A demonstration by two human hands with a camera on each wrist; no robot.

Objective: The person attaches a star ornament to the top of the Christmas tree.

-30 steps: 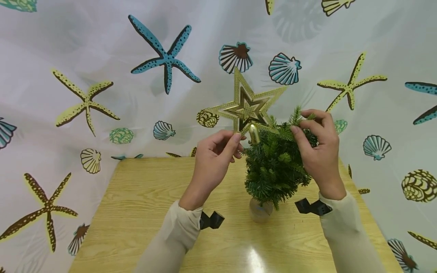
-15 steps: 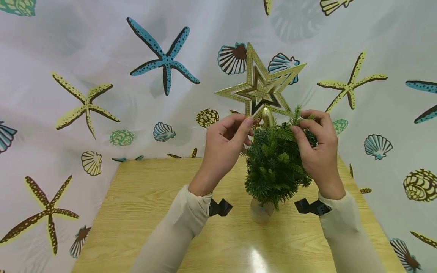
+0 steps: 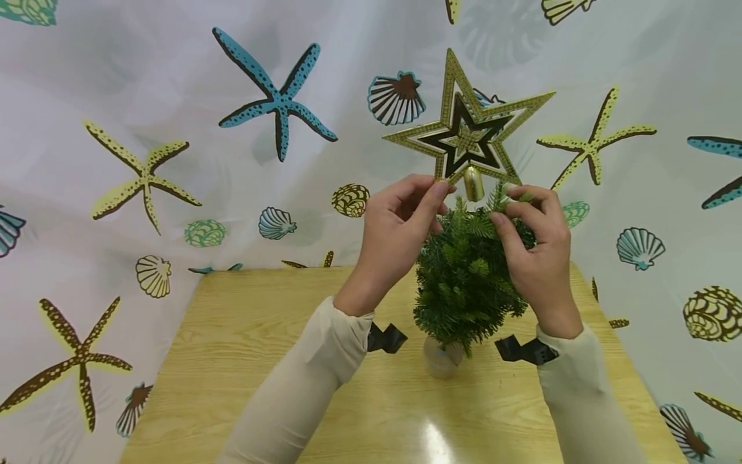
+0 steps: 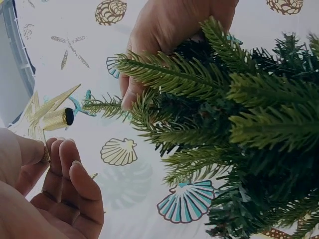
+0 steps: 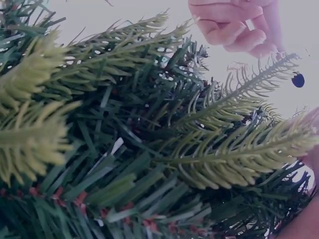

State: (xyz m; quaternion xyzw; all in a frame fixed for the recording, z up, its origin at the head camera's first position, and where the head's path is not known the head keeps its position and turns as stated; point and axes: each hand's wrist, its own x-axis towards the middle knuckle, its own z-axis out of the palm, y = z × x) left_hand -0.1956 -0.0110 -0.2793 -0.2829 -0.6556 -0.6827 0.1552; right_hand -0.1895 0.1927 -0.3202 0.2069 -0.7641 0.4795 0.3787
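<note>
Head view: I see the left hand [image 3: 400, 222] pinching one lower point of a gold star tree topper [image 3: 468, 138] between thumb and fingertips, the star rising above them. Its cylindrical socket [image 3: 473, 185] hangs just right of those fingers; the left wrist view shows a narrow gap to the small artificial Christmas tree [image 3: 472, 283]. The right hand [image 3: 536, 248] has thumb and fingers pinched together on a top sprig [image 3: 497, 200]. Well below both hands, the tree's pale round base [image 3: 442, 361] stands on a wood-grain table [image 3: 249, 335] streaked with glare [image 3: 435, 441]. Behind the fingers hangs white cloth [image 3: 348, 154] printed with starfish [image 3: 278, 100] and seashells [image 3: 397, 98].
</note>
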